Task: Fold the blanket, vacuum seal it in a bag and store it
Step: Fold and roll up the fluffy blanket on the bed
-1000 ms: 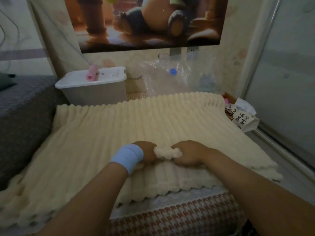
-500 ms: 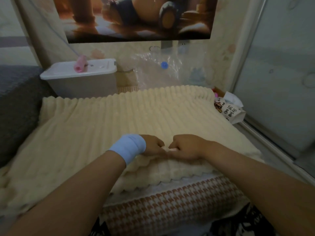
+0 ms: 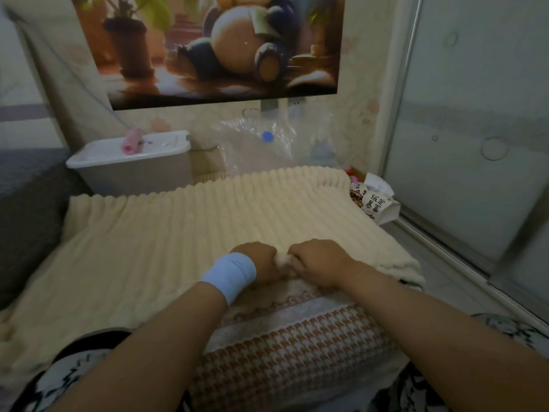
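Fingers point(image 3: 298, 254) of both hands curled tight, clamped on a small bunch of the cream ribbed blanket point(image 3: 166, 239) at its near edge, centre of frame. The left hand point(image 3: 258, 261), pale blue wristband point(image 3: 230, 275) on its wrist, and the right hand point(image 3: 319, 263) sit knuckle to knuckle, with a tuft of pile showing between them. Blanket lies spread flat across mid-frame, on a houndstooth-patterned cover point(image 3: 282, 355) that shows below the near edge.

Left to right:
- Grey upholstered surface point(image 3: 26, 209) at left edge, touching the blanket's left side.
- White-lidded storage box point(image 3: 130, 171), upper left of centre, with a pink roll point(image 3: 130, 141) on its lid.
- Clear vacuum bag point(image 3: 255, 150) with blue valve cap point(image 3: 267, 136), against the wall beyond the blanket's far edge.
- Printed tissue pack point(image 3: 374, 203) just beside the blanket's far right corner.
- Frosted sliding door point(image 3: 475, 129) at right of frame.
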The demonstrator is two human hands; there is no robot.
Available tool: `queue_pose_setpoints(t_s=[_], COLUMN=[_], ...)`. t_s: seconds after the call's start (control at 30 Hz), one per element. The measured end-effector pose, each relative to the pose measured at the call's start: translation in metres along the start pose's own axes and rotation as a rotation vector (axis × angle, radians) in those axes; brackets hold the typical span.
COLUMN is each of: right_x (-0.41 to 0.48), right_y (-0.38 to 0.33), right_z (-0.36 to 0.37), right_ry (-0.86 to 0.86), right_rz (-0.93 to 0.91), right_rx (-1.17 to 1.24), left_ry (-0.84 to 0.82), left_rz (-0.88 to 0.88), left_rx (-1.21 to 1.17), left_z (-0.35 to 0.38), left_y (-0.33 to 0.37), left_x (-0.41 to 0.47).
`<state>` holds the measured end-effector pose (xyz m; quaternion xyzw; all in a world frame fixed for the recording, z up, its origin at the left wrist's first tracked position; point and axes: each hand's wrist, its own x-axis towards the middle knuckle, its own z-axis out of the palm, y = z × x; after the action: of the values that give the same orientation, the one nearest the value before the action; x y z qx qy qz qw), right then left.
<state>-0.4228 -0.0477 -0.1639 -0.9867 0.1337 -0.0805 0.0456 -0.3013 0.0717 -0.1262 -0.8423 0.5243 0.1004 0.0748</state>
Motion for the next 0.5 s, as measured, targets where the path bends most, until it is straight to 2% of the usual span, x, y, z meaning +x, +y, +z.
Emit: queue_pose_setpoints(t_s=[0.07, 0.13, 0.23, 0.3, 0.37, 0.43, 0.5], right_x=[0.002, 0.005, 0.004, 0.003, 0.005, 0.009, 0.012], right_y=[0.007, 0.016, 0.032, 0.045, 0.050, 0.051, 0.056], right_z=[-0.007, -0.017, -0.038, -0.047, -0.051, -0.050, -0.049], right_ry=[-0.024, -0.056, -0.142, -0.172, -0.207, -0.280, -0.423], right_rz=[-0.009, 0.047, 0.314, 0.488, 0.574, 0.644, 0.708], right_rx=[-0.038, -0.230, -0.506, -0.499, -0.437, -0.347, -0.167], left_ry=[0.024, 0.091, 0.217, 0.264, 0.232, 0.119, 0.005], left_rz=[-0.036, -0.071, -0.112, -0.110, -0.076, -0.094, -0.153], left_rx=[-0.096, -0.148, -0.154, 0.001, 0.218, 0.249, 0.188], left_z=[-0.014, -0.025, -0.035, -0.037, -0.031, -0.024, -0.024], left_y=[-0.010, -0.024, -0.045, -0.045, -0.033, -0.023, -0.022], left_x=[0.003, 0.010, 0.021, 0.025, 0.029, 0.036, 0.044])
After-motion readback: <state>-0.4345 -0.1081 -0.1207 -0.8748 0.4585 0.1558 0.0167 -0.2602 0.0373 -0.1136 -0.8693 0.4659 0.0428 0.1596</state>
